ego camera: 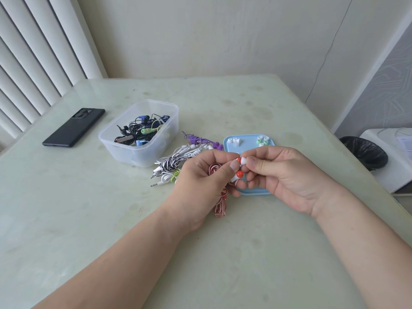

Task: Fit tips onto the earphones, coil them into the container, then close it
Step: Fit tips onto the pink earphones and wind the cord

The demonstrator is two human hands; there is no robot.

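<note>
earphones with a red-and-white cord (219, 206) are held up off the table (111, 219) between both hands, just in front of the blue lid (249, 139). the left hand (205, 175) grips the bundled cord and both buds, its thumb pressed against them. the right hand (287, 175) pinches a white tip (243, 161) between thumb and forefinger, right against the upper bud. the fingers cover the joint, so i cannot tell whether the tip is seated or only held to the nozzle. the lower bud (239, 174) shows a red end, and i cannot tell whether that is a tip.

judging by how things lie, the task is somewhere in the middle. the clear container (138, 150), well to the left, already holds a tangle of dark, blue and green sets, so some look finished. a pile of other sets (178, 161) lies on the table between the container and the lid, purple, white and black-and-white striped, with plugs poking toward the near side. these look not yet packed. spare tips (234, 141), white and green, sit at the far end of the lid.

left to do, as i judge it: finish fitting this pair, coil it and drop it into the container, then work through the pile. the lid goes on last, and the loose tips on it would have to come off first.
</note>
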